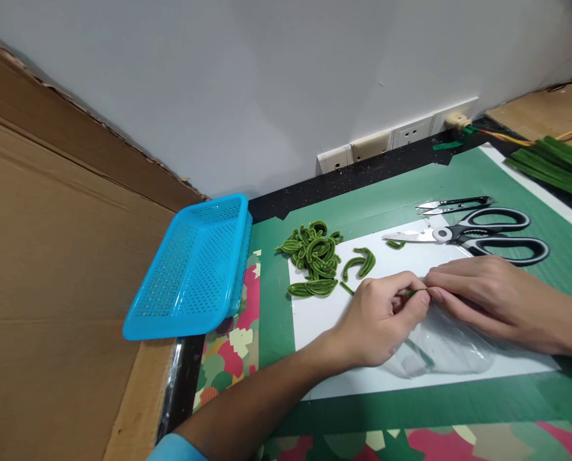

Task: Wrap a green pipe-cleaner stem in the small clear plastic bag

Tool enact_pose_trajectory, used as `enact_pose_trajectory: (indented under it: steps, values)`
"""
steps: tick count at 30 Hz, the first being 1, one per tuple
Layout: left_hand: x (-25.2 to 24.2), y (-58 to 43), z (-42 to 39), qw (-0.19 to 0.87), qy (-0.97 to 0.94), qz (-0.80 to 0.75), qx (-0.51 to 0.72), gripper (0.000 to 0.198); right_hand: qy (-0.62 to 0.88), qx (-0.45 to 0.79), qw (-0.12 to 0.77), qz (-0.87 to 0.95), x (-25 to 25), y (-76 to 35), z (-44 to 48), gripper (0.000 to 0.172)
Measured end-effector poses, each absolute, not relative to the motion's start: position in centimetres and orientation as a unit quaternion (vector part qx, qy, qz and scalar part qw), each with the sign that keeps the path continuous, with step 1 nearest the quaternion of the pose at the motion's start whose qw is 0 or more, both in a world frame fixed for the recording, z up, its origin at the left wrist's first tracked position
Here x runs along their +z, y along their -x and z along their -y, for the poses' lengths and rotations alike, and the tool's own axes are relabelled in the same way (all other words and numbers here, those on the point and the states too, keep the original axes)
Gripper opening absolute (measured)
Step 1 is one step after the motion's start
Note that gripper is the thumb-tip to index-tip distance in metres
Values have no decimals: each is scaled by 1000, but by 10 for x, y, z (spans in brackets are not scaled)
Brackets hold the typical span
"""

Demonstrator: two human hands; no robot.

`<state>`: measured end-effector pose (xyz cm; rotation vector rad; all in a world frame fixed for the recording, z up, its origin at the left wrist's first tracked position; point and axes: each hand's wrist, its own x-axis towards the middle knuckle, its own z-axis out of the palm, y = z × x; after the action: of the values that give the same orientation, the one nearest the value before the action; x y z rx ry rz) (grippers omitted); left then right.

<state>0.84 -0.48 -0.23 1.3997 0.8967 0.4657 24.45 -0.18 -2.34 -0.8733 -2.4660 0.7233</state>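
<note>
My left hand [379,317] and my right hand [494,298] meet fingertip to fingertip over the white sheet [314,368]. Both are closed in a pinch on a green fuzzy chenille stem [414,292], which is mostly hidden by the fingers. Beneath them lies a clear plastic bag [458,349]. A short green stem end [346,288] shows beside my left hand. Left of the hands is a heap of looped and leaf-shaped green chenille pieces [314,246], with a curved piece [364,261] apart from it. Black-handled scissors [458,234] rest just beyond my right hand.
Small thread snips [456,205] lie behind the scissors. A blue perforated basket [189,262] stands at the left by a cardboard panel [55,256]. Straight green chenille stems [555,166] are at the far right. Wall sockets [410,133] with a plugged-in cable run along the back.
</note>
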Motion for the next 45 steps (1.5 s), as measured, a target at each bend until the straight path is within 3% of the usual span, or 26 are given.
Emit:
enact_pose_trajectory:
  steps: [45]
  values:
    - [-4,-8,5,656,-614,-391,202,22,309,269,234,881,-27,-245,2,27]
